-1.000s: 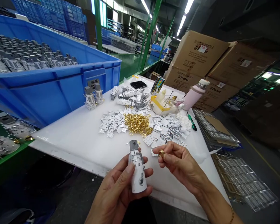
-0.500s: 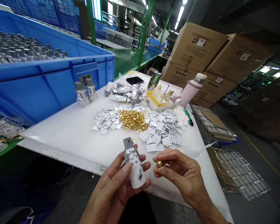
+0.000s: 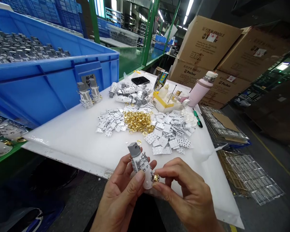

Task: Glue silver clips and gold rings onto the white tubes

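Note:
Tilted in my left hand (image 3: 124, 190) is a white plastic cylinder (image 3: 144, 167) with a grey block at its top, small grey fittings over its side and a round hole low down. Thumb and fingers wrap around its body. My right hand (image 3: 183, 193) pinches a small gold ring-shaped part (image 3: 156, 178) between thumb and forefinger, right at the cylinder's round hole; whether it has entered the hole I cannot tell. Beyond the hands lie a heap of gold rings (image 3: 138, 120) and piles of flat white pieces (image 3: 171, 132). One loose gold ring (image 3: 138, 142) lies closer.
A blue crate (image 3: 53, 87) full of similar cylinders stands at the left, with two assembled cylinders (image 3: 85, 93) beside it. Farther back are a yellow-edged tray (image 3: 163, 104), a pink bottle (image 3: 201, 90), a phone (image 3: 140, 80) and a green-handled tool (image 3: 197, 118). Cartons (image 3: 207, 42) rise behind.
My right hand has moved left, bringing the gold part up against the cylinder. My left hand has turned the cylinder so that its round hole faces the right hand.

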The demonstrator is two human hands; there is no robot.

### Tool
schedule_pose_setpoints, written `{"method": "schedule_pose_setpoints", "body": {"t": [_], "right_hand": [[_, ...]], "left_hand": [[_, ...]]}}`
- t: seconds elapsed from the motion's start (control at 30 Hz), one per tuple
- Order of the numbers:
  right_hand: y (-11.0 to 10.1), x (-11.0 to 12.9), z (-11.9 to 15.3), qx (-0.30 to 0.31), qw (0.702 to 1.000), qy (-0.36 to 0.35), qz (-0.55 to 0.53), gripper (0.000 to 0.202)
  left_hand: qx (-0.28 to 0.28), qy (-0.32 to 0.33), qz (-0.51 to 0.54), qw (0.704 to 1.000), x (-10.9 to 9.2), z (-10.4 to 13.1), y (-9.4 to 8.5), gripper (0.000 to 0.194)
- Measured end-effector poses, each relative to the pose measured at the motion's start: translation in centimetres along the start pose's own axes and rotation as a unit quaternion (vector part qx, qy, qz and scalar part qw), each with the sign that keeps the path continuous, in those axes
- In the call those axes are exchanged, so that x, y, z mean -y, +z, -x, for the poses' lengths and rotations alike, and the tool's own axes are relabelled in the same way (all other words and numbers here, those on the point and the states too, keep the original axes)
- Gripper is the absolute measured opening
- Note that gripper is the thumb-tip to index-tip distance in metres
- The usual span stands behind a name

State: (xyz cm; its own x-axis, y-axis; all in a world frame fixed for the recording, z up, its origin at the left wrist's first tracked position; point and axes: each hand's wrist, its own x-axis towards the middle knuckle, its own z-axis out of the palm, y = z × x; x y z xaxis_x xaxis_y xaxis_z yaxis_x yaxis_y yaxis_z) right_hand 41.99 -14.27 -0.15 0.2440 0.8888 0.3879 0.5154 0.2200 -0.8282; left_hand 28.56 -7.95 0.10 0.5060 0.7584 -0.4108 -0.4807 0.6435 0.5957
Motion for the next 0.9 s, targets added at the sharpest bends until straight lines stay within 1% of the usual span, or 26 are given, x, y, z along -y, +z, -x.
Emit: {"method": "schedule_pose_setpoints", "body": {"t": [0.1,0.2,0.37,0.5,0.6,0.77,0.9], "right_hand": [[0.4,0.1,-0.1,-0.009,0.999,-0.019,0.044,0.014],[0.5,0.2,0.0,-0.012,0.997,-0.031,0.065,0.013],[0.4,0.2,0.3,-0.015,0.997,-0.025,0.069,0.011],[0.4,0.3,0.4,-0.015,0.998,-0.018,0.063,0.012],[0.6,0.4,0.4,-0.020,0.998,-0.013,0.062,0.010],[0.8,0.2,0.4,-0.026,0.999,-0.003,0.025,0.011],[0.9,-0.1,0.6,-0.019,1.000,0.017,-0.006,0.010]], "left_hand": [[0.000,0.017,-0.011,1.000,0.2,0.1,-0.1,0.028],[0.004,0.017,-0.009,1.000,0.3,0.2,-0.2,0.028],[0.002,0.016,-0.003,1.000,0.5,0.1,-0.2,0.027],[0.014,0.020,0.002,1.000,0.5,0.2,-0.2,0.027],[0.015,0.020,0.002,1.000,0.5,0.4,-0.3,0.032],[-0.025,-0.003,0.016,1.000,1.2,0.6,-0.9,0.048],[-0.032,-0.008,0.038,0.999,1.6,0.3,-1.4,0.059]]}}
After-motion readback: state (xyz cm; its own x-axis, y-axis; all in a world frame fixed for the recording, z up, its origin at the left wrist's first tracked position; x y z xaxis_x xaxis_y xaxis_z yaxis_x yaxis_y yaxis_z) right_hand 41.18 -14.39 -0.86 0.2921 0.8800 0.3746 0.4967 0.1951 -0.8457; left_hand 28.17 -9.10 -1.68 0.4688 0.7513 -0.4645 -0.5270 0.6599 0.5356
